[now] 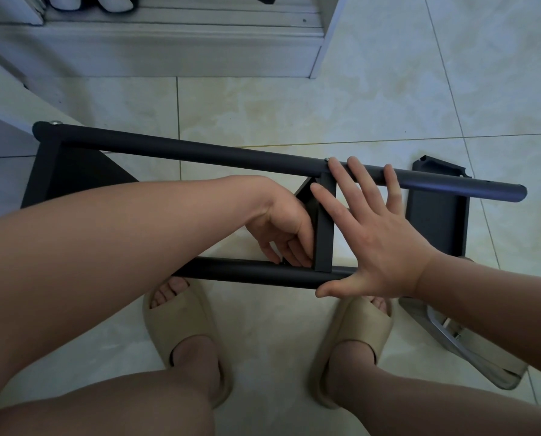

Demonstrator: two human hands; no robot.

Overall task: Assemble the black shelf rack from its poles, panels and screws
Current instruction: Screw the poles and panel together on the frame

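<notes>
Reaching in from 8 o'clock, the left hand (281,229) drops at the wrist into the half-built black rack (137,143), which lies on its side on the floor tiles (294,114). Its fingers curl down and bunch where the middle panel (324,228) meets the near pole (247,273). That grip is tight and narrow, but I cannot tell whether it pinches anything.

The right hand (376,234) comes in from 4 o'clock, palm down and fingers spread wide, its grip open and holding nothing. The fingertips rest on the far pole (231,154), and the thumb lies along the near pole's end. The middle panel sits between the two hands, touching both.

A silver screw head (55,122) shows at the far pole's 10 o'clock end, above the left panel (67,174). The right panel (436,215) sits at 3 o'clock. Beige slippers (181,322) are planted at 6 o'clock, just under the near pole.
</notes>
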